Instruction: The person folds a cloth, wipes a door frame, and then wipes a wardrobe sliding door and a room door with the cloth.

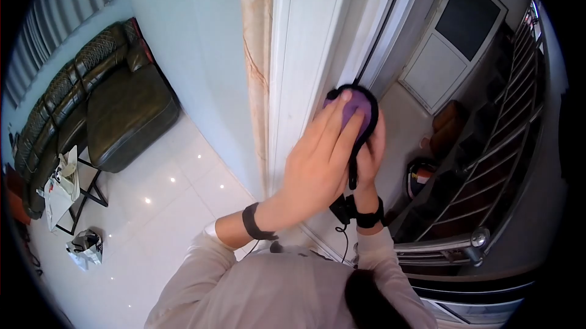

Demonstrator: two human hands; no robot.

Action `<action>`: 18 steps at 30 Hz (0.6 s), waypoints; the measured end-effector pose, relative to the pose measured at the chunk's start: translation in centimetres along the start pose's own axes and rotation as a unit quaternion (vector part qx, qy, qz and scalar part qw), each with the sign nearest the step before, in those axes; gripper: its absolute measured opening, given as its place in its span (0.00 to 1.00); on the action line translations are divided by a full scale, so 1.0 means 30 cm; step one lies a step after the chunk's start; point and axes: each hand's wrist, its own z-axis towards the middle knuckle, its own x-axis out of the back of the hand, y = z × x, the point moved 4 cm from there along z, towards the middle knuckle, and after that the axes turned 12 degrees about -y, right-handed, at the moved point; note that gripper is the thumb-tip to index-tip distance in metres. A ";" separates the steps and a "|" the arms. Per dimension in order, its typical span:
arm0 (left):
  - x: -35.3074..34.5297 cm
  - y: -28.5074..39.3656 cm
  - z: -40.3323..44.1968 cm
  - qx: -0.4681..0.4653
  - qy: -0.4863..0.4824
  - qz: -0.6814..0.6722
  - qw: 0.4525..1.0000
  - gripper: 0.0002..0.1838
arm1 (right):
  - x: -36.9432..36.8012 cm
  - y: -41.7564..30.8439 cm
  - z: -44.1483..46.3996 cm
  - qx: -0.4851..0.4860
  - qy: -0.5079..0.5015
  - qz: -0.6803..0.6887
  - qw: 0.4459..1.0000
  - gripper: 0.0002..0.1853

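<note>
A purple cloth [350, 108] with a black border is wrapped against the edge of the white door frame [308, 36]. My left hand [320, 155] lies over it from the left, its fingers pressing along the purple face. From the right, my right hand [367, 161] holds the far side of the cloth; most of its fingers are hidden behind it. A black strip of the border hangs down between my two palms. Both wrists wear black bands, and a small black device [343, 208] with a cable sits by the right wrist.
On the left are a dark leather sofa [131, 109], a small table [61, 198] with papers and a bag [86, 246] on the tiled floor. Right of the frame stand a white door [455, 39], a metal stair railing [482, 195] and a dark shoe-like object [420, 176].
</note>
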 end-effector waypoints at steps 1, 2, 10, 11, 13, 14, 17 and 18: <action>-0.009 -0.005 -0.015 0.002 -0.003 0.005 1.000 0.25 | -0.002 0.016 -0.017 -0.004 0.003 -0.001 1.000 0.30; -0.014 -0.013 -0.032 0.004 -0.005 0.010 1.000 0.25 | -0.008 0.033 -0.030 -0.007 0.005 -0.001 1.000 0.30; 0.043 0.021 0.065 -0.026 0.030 -0.022 0.999 0.23 | 0.012 -0.061 0.075 0.008 -0.013 0.051 0.999 0.31; 0.044 0.015 0.065 -0.025 0.030 -0.032 0.999 0.24 | 0.008 -0.060 0.075 0.008 -0.015 0.042 0.999 0.31; 0.038 0.000 0.047 -0.021 0.014 -0.031 0.999 0.25 | 0.001 -0.048 0.053 0.007 -0.017 0.025 1.000 0.31; 0.027 -0.005 0.023 -0.017 -0.001 -0.021 1.000 0.26 | 0.004 -0.028 0.036 0.008 -0.021 0.028 0.999 0.30; 0.026 -0.006 0.025 -0.022 -0.007 -0.006 1.000 0.27 | 0.018 0.004 0.024 0.021 -0.039 0.013 0.999 0.29; 0.030 0.004 0.028 -0.022 -0.004 -0.006 1.000 0.27 | 0.019 -0.014 0.040 0.026 -0.038 0.016 0.999 0.29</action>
